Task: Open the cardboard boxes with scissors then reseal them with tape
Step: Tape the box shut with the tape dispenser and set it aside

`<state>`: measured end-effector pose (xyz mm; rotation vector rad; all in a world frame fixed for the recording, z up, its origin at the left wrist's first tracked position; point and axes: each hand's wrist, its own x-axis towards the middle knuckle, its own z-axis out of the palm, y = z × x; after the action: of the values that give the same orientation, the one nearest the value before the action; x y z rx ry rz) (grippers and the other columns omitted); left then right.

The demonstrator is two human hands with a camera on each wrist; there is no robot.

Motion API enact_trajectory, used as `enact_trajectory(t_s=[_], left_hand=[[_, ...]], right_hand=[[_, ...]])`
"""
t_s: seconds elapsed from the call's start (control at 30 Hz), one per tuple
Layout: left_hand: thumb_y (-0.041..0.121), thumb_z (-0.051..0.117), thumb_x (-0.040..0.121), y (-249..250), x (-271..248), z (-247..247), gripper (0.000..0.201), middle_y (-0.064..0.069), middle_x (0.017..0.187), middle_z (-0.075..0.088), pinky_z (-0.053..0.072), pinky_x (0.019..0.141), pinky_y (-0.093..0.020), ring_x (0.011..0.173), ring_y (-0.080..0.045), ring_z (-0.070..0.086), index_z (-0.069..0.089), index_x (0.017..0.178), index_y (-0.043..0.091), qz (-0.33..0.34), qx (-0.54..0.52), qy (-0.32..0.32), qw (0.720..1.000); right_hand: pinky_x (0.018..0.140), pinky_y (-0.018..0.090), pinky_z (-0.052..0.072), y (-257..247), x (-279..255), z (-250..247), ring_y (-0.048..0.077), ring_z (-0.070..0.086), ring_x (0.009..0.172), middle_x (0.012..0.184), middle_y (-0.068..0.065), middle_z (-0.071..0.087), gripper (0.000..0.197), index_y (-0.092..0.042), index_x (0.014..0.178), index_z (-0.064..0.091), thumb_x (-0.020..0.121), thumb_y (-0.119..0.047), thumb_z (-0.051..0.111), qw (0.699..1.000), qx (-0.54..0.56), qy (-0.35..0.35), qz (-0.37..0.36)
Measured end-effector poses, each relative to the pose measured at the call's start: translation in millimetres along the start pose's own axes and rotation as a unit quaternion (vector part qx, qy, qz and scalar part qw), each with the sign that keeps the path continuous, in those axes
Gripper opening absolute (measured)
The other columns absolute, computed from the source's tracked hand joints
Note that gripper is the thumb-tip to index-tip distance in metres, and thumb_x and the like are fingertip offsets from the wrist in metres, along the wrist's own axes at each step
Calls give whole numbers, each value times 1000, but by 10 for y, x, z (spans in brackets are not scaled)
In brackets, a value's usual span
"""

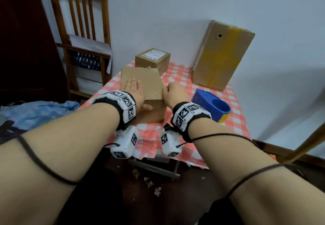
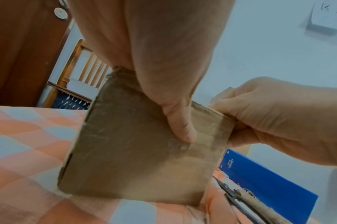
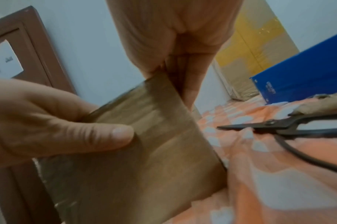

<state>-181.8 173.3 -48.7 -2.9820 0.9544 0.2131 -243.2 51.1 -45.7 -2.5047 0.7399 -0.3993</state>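
**Both hands on the near cardboard box**

A small counter [image 1: 233, 119] under a red-and-white checked cloth [image 1: 177, 79] stands against a pale wall, with a wooden chair [image 1: 82, 31] to its left and a dark wooden door behind that. On the cloth sit three boxes: the near box [image 1: 147, 82], a small labelled box [image 1: 153, 59] just behind it, and a tall box [image 1: 221, 56] banded with yellow tape leaning on the wall at the right. A blue tape dispenser [image 1: 211, 104] lies to the right of the near box, and black scissors [image 3: 278, 125] lie on the cloth beside it, blades together.

The left hand [image 1: 134, 91] lies flat on top of the near box, fingers straight and spread; its thumb [image 2: 180, 127] presses the near side face. This grip is wide open, clasping nothing.

The right hand [image 1: 174, 93] is at the box's right top edge, fingers curled over it, thumb and fingers pinching the cardboard rim in a tight grip.

Both forearms reach forward from the body, wrists level, each carrying a strapped marker-covered camera block.
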Motion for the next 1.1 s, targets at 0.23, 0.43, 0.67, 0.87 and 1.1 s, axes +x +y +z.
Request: enact_trajectory(t_s=[0.23,0.43,0.67,0.87,1.1], left_hand=[[57,55,88,13,-30,-28,105,-21,158,-8,-5,118,-37,148,-30,-6,-8,150,0,-6,-13,-7,1000],[56,56,87,25,-46,-39,106,-19,159,-9,-5,118,-36,148,-29,-7,-8,150,1,-9,-17,-6,1000],[57,55,87,20,-48,-30,106,-19,159,-9,-5,117,-36,148,-29,-8,-8,150,1,-7,-22,-8,1000],[58,55,87,29,-52,-51,106,-19,159,-9,-6,118,-36,148,-29,-7,-8,150,1,-13,-19,-12,1000],[57,56,86,57,-46,-44,107,-18,159,-9,-5,118,-36,148,-28,-7,-8,150,1,-21,-22,-13,999]], right_hand=[[79,35,48,-41,-20,81,29,60,101,112,10,62,54,-8,120,49,87,-51,57,999,20,-23,28],[75,35,47,-39,31,-14,31,60,94,105,14,63,29,-3,106,58,98,-25,39,999,-38,-6,8],[72,34,45,-22,4,38,26,55,85,100,10,63,38,-7,106,57,93,-42,49,1000,-11,-1,17],[72,35,46,-24,56,58,26,54,81,76,8,53,25,-5,77,55,96,-19,46,986,136,-7,97],[92,43,51,113,7,-40,28,60,88,82,12,61,21,-7,69,62,87,3,56,936,312,-86,142]])
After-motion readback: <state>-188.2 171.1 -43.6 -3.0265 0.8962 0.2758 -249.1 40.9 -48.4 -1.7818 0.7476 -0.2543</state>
